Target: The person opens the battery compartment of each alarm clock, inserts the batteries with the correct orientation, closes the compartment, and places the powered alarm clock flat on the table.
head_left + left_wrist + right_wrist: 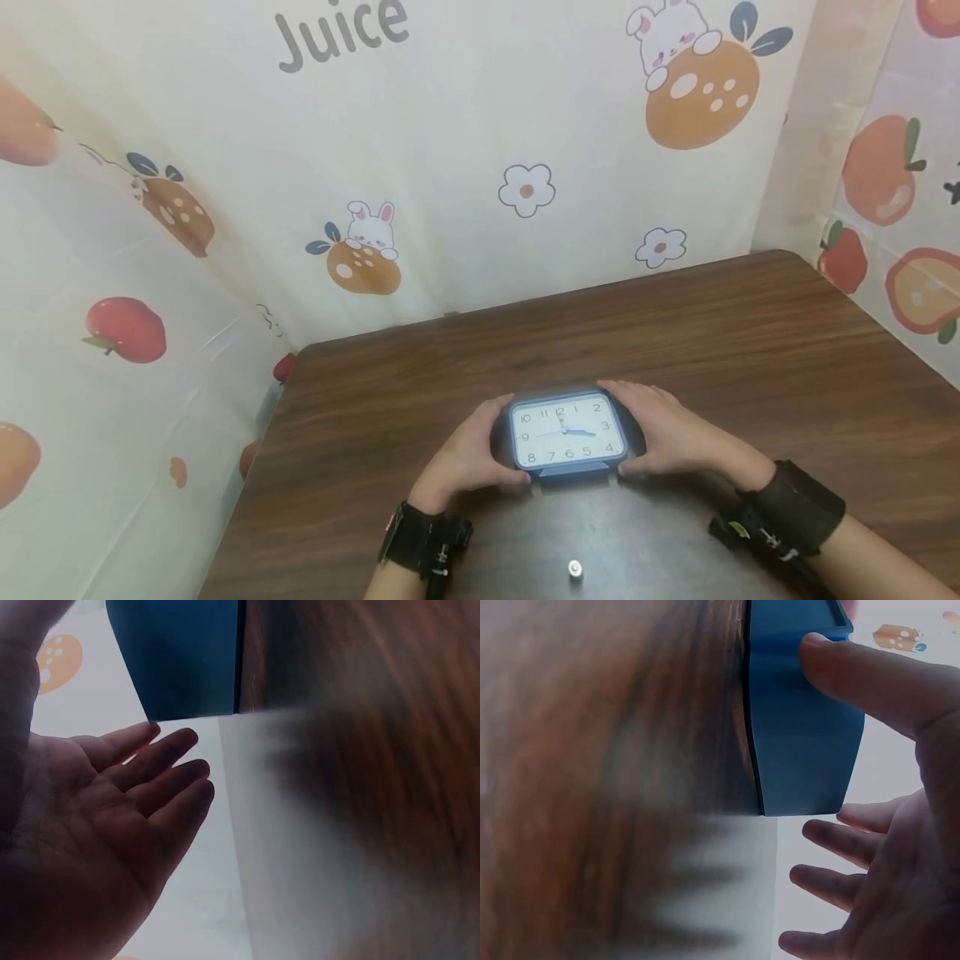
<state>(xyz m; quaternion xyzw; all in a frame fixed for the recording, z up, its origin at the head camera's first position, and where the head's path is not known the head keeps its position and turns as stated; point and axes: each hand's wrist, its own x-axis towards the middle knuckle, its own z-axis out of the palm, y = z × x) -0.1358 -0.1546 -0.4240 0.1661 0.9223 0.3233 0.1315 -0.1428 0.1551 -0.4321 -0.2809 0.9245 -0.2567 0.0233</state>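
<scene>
A blue alarm clock [567, 446] with a white numbered dial faces the head camera on the brown table. My left hand [474, 447] grips its left end, thumb at the near corner and fingertips at the far one. On the opposite end my right hand [670, 429] holds it the same way. In the right wrist view, the right thumb [870, 675] presses the clock's blue casing [799, 742], while the other fingers spread beyond its back edge. In the left wrist view, the left fingers [161, 761] reach out beside the casing [184, 660].
A small battery [575, 571] stands on end near the front of the wood-grain table [360, 417]. Fruit- and rabbit-printed curtains [465, 125] rise at the table's back, left and right edges. Each wrist wears a black strap [798, 508] with a camera.
</scene>
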